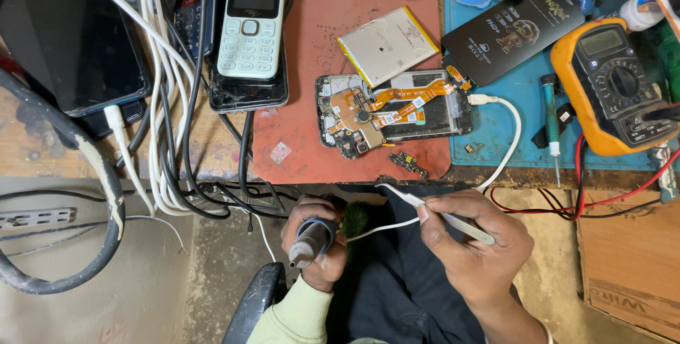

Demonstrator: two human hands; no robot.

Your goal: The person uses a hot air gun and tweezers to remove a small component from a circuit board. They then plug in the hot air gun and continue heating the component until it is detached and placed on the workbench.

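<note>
My left hand (316, 245) is closed around a grey and blue pen-shaped tool (310, 241), held below the bench edge over my lap. Metal tweezers (432, 209) sit pinched in my right hand (474, 245), their tips pointing up-left toward the bench edge. A white cable (506, 142) passes under that hand and runs up to an opened phone (393, 114) lying on a red mat (304, 68), its circuit board and orange flex strips exposed. A loose silver battery (387, 45) rests just above it. A small dark part (409, 163) lies on the mat below the phone.
A white keypad phone (249, 18) lies on stacked handsets at upper left, among a tangle of white and black cables (166, 103). An orange multimeter (613, 85) with red leads, a green-handled screwdriver (551, 121) and a black box (511, 29) sit on a blue mat (517, 103) at right.
</note>
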